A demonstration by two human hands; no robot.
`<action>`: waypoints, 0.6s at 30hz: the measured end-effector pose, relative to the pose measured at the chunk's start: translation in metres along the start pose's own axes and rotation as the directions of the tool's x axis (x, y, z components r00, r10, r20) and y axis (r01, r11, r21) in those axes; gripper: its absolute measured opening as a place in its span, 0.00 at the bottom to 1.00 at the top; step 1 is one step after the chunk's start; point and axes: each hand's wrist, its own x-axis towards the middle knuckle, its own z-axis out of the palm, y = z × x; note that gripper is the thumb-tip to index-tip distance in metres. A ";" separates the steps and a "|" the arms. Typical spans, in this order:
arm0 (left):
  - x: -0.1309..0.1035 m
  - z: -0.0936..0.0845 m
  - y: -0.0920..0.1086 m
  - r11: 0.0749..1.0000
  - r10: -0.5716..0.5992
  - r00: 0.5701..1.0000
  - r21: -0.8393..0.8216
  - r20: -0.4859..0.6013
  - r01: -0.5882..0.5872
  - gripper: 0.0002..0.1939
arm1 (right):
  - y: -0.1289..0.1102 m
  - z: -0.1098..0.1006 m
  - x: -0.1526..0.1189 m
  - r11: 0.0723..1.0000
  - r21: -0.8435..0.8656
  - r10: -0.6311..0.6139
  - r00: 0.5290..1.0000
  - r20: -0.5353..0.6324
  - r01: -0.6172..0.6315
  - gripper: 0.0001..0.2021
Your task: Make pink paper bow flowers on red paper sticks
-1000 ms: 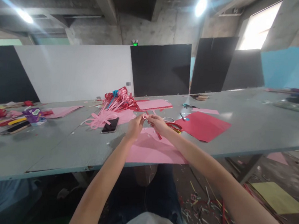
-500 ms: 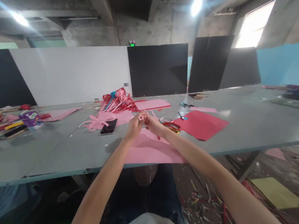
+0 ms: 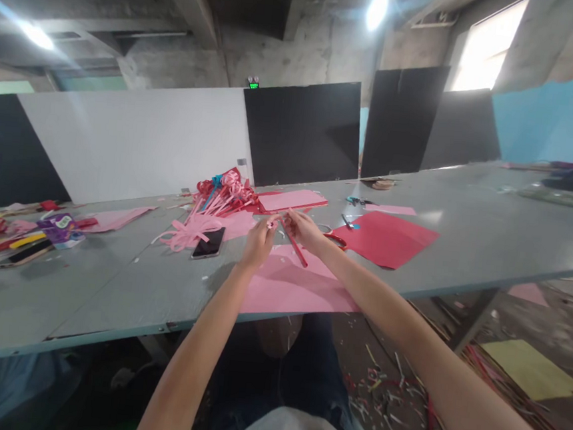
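Left hand [image 3: 259,241]: we find its grip closed, thumb and fingers pinching a small pink piece [image 3: 270,224].
Right hand [image 3: 304,230]: fingertips drawn together beside the upper end of a red strip [image 3: 296,248]; we cannot tell whether this grip holds it.
Small pink piece: at the left fingertips, near the far edge of the pink sheet [image 3: 294,293].
Red strip: we see it slant over the pink sheet toward the near edge of the surface [image 3: 124,294].
Pink sheet: at the near edge of the surface, in front of us.
Phone [image 3: 209,244]: left of the left hand, one of the pink ribbon loops [image 3: 189,232] lying across it.
Scissors [image 3: 338,239]: partly hidden by the right hand, just beside the red sheet [image 3: 392,239].
Ribbon bundle [image 3: 227,188]: toward the far edge of the surface.
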 end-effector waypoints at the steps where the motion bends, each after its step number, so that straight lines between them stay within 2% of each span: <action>1: 0.000 0.000 0.000 1.000 -0.005 1.000 -0.003 0.012 0.005 0.19 | 0.001 -0.004 0.002 1.000 -0.021 -0.005 0.999 -0.044 0.004 0.19; 3: 0.000 0.001 0.000 1.000 -0.024 0.999 -0.019 0.039 0.025 0.21 | 0.002 -0.016 0.006 0.983 -0.182 -0.016 0.990 -0.142 -0.010 0.18; 5: 0.000 0.002 0.001 0.998 -0.047 0.997 -0.040 0.066 0.050 0.22 | 0.000 -0.030 0.009 0.882 -0.463 -0.021 0.975 -0.221 -0.086 0.17; 6: 0.000 0.002 0.001 0.997 -0.058 0.996 -0.046 0.075 0.061 0.23 | -0.001 -0.038 0.010 0.777 -0.614 -0.010 0.972 -0.233 -0.139 0.16; 8: 0.000 0.003 0.001 0.995 -0.082 0.993 -0.050 0.089 0.087 0.23 | -0.004 -0.055 0.010 0.597 -0.773 0.049 0.972 -0.230 -0.213 0.10; 9: 0.000 0.003 0.000 0.994 -0.096 0.991 -0.047 0.096 0.101 0.23 | -0.005 -0.063 0.009 0.441 -0.863 0.114 0.969 -0.219 -0.246 0.09; 12: 0.000 0.003 0.000 0.990 -0.126 0.984 -0.051 0.127 0.134 0.24 | -0.004 -0.080 0.007 0.234 -0.926 0.199 0.947 -0.253 -0.297 0.11; 15: -0.001 0.004 0.000 0.988 -0.148 0.975 -0.030 0.163 0.154 0.23 | -0.001 -0.087 0.007 0.176 -0.926 0.218 0.930 -0.295 -0.334 0.12; 18: -0.002 0.006 0.000 0.980 -0.196 0.966 0.071 0.167 0.186 0.19 | 0.002 -0.091 0.008 0.169 -0.933 0.286 0.921 -0.263 -0.319 0.09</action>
